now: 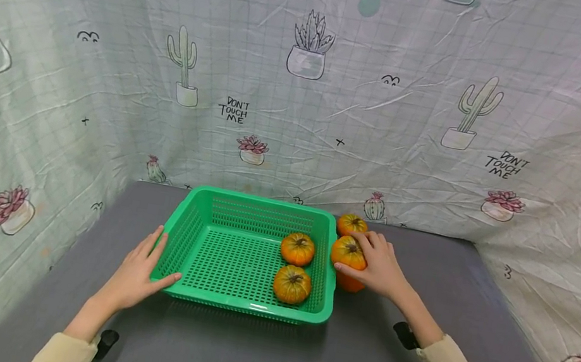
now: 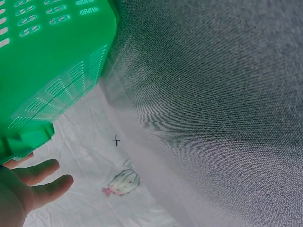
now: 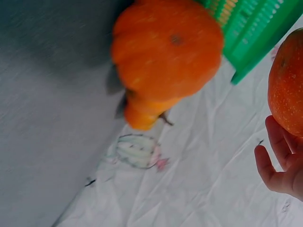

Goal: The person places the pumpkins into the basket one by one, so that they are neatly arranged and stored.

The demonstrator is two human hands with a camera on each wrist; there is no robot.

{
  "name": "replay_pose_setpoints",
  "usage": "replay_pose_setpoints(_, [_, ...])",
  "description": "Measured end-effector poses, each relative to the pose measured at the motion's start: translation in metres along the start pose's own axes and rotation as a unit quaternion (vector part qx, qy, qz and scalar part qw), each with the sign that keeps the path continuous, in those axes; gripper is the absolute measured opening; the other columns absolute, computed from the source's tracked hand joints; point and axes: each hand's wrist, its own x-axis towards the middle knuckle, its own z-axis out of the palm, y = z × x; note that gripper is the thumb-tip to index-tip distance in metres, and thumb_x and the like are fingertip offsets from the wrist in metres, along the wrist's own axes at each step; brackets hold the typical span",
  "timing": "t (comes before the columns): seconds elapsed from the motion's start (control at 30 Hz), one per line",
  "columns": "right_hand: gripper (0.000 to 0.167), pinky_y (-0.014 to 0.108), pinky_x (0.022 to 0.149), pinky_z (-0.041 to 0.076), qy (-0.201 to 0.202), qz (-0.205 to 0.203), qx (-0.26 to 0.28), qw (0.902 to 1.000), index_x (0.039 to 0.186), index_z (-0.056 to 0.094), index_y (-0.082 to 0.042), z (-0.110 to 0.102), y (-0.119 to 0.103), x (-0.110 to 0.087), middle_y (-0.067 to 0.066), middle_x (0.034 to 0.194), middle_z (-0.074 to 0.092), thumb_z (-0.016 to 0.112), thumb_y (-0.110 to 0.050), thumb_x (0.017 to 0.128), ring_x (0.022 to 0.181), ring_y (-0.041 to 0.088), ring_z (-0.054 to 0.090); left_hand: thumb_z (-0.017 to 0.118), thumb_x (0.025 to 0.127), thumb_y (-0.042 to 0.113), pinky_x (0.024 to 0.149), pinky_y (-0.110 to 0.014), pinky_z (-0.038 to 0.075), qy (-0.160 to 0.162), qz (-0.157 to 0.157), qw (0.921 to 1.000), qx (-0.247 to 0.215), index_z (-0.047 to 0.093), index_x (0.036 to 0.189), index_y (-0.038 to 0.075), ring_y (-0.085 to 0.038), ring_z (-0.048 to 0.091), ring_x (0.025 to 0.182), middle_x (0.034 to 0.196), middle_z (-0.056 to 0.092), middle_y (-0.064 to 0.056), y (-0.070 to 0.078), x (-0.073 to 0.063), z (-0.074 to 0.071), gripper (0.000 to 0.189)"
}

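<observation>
A green plastic basket (image 1: 246, 305) sits on the dark tabletop with two small pumpkins inside, a rear one (image 1: 297, 249) and a front one (image 1: 292, 285), both at its right side. My left hand (image 1: 133, 276) rests at the basket's left rim, fingers spread and fairly straight. Beyond the right rim, my right hand (image 1: 382, 267) grips another pumpkin (image 1: 349, 252), which is lifted off the table in the right wrist view. Below it stands an orange pumpkin (image 3: 168, 52), partly hidden in the head view. One more pumpkin (image 1: 351, 224) lies farther back, beside the basket's corner.
A pale cloth (image 1: 337, 105) printed with cacti hangs behind and along both sides of the table (image 1: 249, 360). The basket's back edge stands close to the rear cloth. A black band (image 1: 406, 335) is around my right wrist.
</observation>
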Motion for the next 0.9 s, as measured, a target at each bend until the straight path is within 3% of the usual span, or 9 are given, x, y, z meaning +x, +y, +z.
replay_pose_setpoints(0.5, [0.074,0.042,0.079,0.036,-0.010,-0.095,-0.009,0.9953,0.123,0.050,-0.012,-0.008,-0.048,0.036,0.009,0.106,0.050,0.068,-0.056,0.067,0.096,0.024,0.045,0.057,0.082,0.046,0.095,-0.066,0.019,-0.004,0.001,1.0000,-0.004,0.012,0.143,0.000,-0.047,0.015,0.132,0.151,0.003,-0.015,-0.002,0.001,0.000,0.089])
replay_pose_setpoints(0.9, [0.068,0.041,0.080,0.035,-0.037,-0.108,-0.007,0.9935,0.124,0.047,-0.016,-0.017,-0.091,0.076,0.006,0.108,0.048,0.062,-0.057,0.073,0.099,0.022,0.044,0.057,0.083,0.045,0.094,-0.067,0.020,0.002,0.004,1.0000,-0.006,0.011,0.143,0.000,-0.048,0.016,0.131,0.150,0.003,-0.016,-0.002,0.000,0.000,0.088])
